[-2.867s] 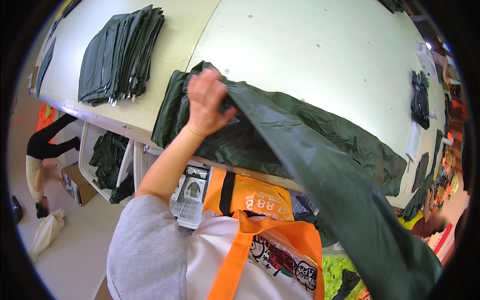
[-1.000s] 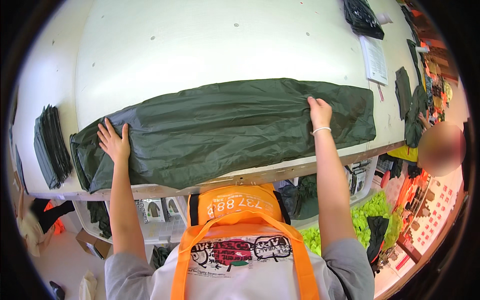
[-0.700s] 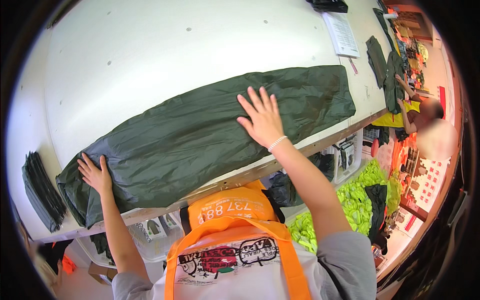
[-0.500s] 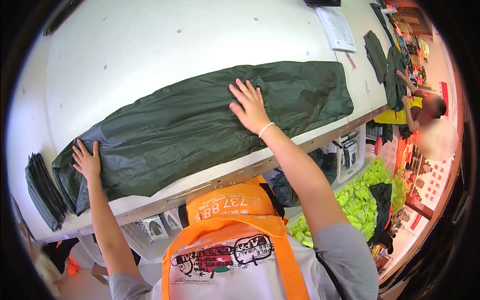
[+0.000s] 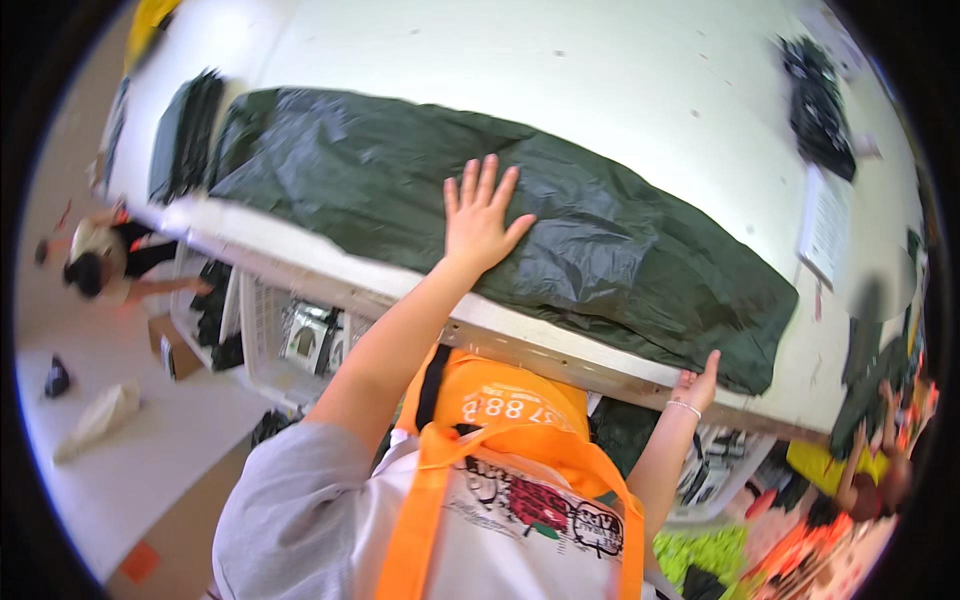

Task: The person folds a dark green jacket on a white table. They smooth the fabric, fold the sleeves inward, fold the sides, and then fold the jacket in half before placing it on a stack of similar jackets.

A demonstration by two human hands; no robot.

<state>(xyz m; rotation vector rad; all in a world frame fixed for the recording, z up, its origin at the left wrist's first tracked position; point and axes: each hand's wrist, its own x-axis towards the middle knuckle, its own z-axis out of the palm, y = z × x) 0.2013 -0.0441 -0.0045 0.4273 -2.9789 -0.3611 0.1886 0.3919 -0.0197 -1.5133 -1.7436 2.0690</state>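
A long, folded piece of thin, shiny dark green fabric (image 5: 590,240) lies wrinkled across the white table (image 5: 640,80). Its kind of article cannot be told from the folds. My left hand (image 5: 480,225) rests flat on the middle of it, fingers stretched and spread. At the near right edge of the fabric is my right hand (image 5: 695,390), its thumb pointing up and apart from the partly hidden fingers. A stack of folded dark green pieces (image 5: 188,135) stands beside the fabric's left end.
White baskets (image 5: 262,345) with packaged goods sit below the table edge. A paper sheet (image 5: 826,225) and dark bundles (image 5: 818,110) lie at the right. One person (image 5: 105,255) is at the far left, another (image 5: 865,480) at lower right. Bright yellow-green material (image 5: 700,550) is piled below.
My left hand has moved from the fabric's left end to its middle. My right hand has come from the fabric's upper middle to its near right edge. The view has turned.
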